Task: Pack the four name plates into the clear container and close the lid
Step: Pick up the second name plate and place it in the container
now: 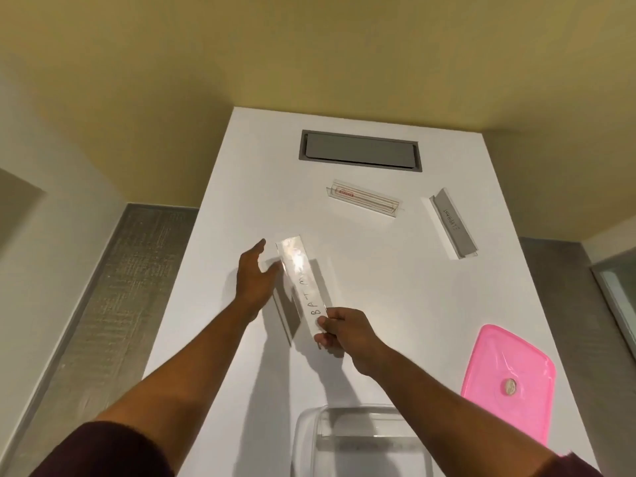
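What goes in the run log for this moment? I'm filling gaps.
right hand: pinches BATMAN plate | left hand: open beside it | container: one plate inside | pink lid: off

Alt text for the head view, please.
The right hand pinches a handwritten name plate above a white table, the left hand open beside it. Two more plates, a pink lid and a clear container lie around.

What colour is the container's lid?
Pink, translucent; the lid lies on the white table, head view.
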The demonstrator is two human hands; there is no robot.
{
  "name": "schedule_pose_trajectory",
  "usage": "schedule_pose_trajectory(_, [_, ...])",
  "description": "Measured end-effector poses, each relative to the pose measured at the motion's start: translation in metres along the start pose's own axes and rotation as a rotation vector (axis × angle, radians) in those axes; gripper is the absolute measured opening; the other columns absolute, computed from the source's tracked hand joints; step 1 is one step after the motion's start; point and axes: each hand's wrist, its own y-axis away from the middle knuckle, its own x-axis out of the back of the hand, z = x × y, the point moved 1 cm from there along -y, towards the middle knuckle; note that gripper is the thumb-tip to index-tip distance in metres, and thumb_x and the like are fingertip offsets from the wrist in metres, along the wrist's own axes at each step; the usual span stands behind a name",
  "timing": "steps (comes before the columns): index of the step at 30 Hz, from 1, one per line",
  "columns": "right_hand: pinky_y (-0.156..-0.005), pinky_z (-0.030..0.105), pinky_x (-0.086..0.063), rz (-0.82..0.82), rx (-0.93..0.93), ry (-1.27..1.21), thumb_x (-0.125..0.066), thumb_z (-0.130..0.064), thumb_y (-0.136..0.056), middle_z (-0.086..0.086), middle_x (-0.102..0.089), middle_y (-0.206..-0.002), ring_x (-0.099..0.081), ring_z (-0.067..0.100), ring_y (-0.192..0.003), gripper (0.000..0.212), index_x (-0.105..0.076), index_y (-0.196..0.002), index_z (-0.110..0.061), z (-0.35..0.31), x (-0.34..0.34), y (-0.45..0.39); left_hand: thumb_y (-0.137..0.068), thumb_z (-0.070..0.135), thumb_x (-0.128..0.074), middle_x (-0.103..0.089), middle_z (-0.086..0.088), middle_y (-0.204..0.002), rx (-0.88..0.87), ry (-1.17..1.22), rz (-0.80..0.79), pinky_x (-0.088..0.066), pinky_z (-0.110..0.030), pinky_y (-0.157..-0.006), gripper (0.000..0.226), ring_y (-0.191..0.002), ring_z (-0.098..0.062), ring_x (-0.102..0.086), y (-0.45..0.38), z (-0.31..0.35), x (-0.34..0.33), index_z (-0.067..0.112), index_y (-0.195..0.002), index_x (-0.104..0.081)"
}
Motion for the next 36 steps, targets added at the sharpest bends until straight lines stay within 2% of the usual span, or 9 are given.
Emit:
schedule_pose_trajectory(2, [-0.061, 0.036, -0.037, 0.012, 0.024, -0.056, -0.065, -0.012, -0.096, 0.012, -0.068, -0.071, -0.057, 0.026, -0.064, 0.011, -0.074, -0.099, -0.008, -0.003, 0.009, 0.017, -0.093, 0.026, -0.065, -0.045, 0.001, -0.150, 0.057, 0.010, -0.001, -0.042, -0.038, -0.110, 0.055, -0.132, -0.019, -0.046, 0.028, -0.003, -0.008, 0.024, -0.144, -0.045])
schedule_pose_trajectory(4, [-0.072, 0.042, -0.041, 0.018, 0.048, -0.136, -0.064, -0.007, -0.096, 0.010, -0.068, -0.074, -0.059, 0.027, -0.068, 0.011, -0.072, -0.103, -0.004, -0.003, 0.018, 0.032, -0.094, 0.032, -0.065, -0.055, -0.002, -0.141, 0.113, 0.065, -0.084, -0.046, -0.035, -0.101, 0.046, -0.123, -0.019, -0.055, 0.057, -0.005, -0.019, 0.021, -0.137, -0.052])
schedule_pose_trajectory(10, [-0.068, 0.034, -0.058, -0.001, 0.076, -0.286, -0.063, -0.002, -0.098, 0.008, -0.066, -0.082, -0.067, 0.026, -0.075, 0.016, -0.070, -0.112, -0.001, 0.005, 0.037, 0.088, -0.091, 0.047, -0.065, -0.069, 0.005, -0.120, 0.121, 0.152, -0.405, -0.053, -0.038, -0.094, 0.039, -0.115, -0.016, -0.063, 0.140, 0.008, -0.051, 0.031, -0.126, -0.058])
schedule_pose_trajectory(16, [-0.079, 0.037, -0.061, -0.004, 0.132, -0.210, -0.071, -0.011, -0.093, 0.012, -0.077, -0.091, -0.075, 0.028, -0.085, 0.021, -0.073, -0.113, -0.006, 0.036, 0.051, 0.145, -0.091, 0.028, -0.070, -0.071, -0.001, -0.111, 0.040, 0.124, -0.351, -0.063, -0.045, -0.082, 0.021, -0.098, -0.018, -0.071, 0.201, 0.018, -0.060, 0.029, -0.110, -0.062])
schedule_pose_trajectory(24, [-0.085, 0.038, -0.059, 0.047, 0.224, -0.050, -0.080, -0.020, -0.085, 0.009, -0.079, -0.096, -0.077, 0.023, -0.094, 0.021, -0.075, -0.102, -0.008, 0.067, 0.065, 0.191, -0.085, 0.026, -0.077, -0.071, -0.003, -0.107, -0.053, -0.049, -0.374, -0.064, -0.039, -0.072, 0.034, -0.093, -0.021, -0.073, 0.247, 0.030, -0.059, 0.018, -0.114, -0.061])
schedule_pose_trajectory(27, [-0.080, 0.037, -0.056, 0.084, 0.276, 0.040, -0.083, -0.020, -0.080, 0.010, -0.079, -0.095, -0.073, 0.016, -0.087, 0.020, -0.076, -0.094, -0.009, 0.071, 0.072, 0.199, -0.083, 0.026, -0.078, -0.073, -0.002, -0.105, -0.128, -0.118, -0.345, -0.064, -0.035, -0.068, 0.036, -0.091, -0.021, -0.073, 0.261, 0.035, -0.063, 0.017, -0.114, -0.063])
schedule_pose_trajectory(30, [-0.075, 0.033, -0.054, 0.117, 0.348, 0.143, -0.082, -0.025, -0.082, 0.002, -0.079, -0.097, -0.073, 0.016, -0.088, 0.018, -0.078, -0.098, -0.020, 0.074, 0.080, 0.205, -0.080, 0.024, -0.081, -0.075, 0.000, -0.100, -0.189, -0.181, -0.329, -0.064, -0.034, -0.067, 0.034, -0.084, -0.019, -0.074, 0.270, 0.036, -0.065, 0.017, -0.110, -0.066])
schedule_pose_trajectory(33, [-0.073, 0.024, -0.056, 0.257, 0.447, 0.195, -0.085, -0.029, -0.082, -0.006, -0.074, -0.109, -0.074, 0.013, -0.093, 0.041, -0.065, -0.118, -0.034, 0.073, 0.093, 0.212, -0.074, 0.026, -0.085, -0.076, 0.003, -0.097, -0.266, -0.334, -0.306, -0.063, -0.029, -0.069, 0.034, -0.081, -0.012, -0.073, 0.274, 0.033, -0.060, 0.019, -0.105, -0.071])
schedule_pose_trajectory(36, [-0.074, 0.025, -0.057, 0.498, 0.653, 0.409, -0.089, -0.030, -0.076, -0.014, -0.059, -0.123, -0.067, 0.003, -0.097, 0.072, -0.050, -0.136, -0.034, 0.067, 0.109, 0.221, -0.071, 0.030, -0.084, -0.076, 0.009, -0.097, -0.311, -0.498, -0.326, -0.061, -0.027, -0.071, 0.035, -0.080, -0.008, -0.071, 0.275, 0.027, -0.050, 0.024, -0.103, -0.073])
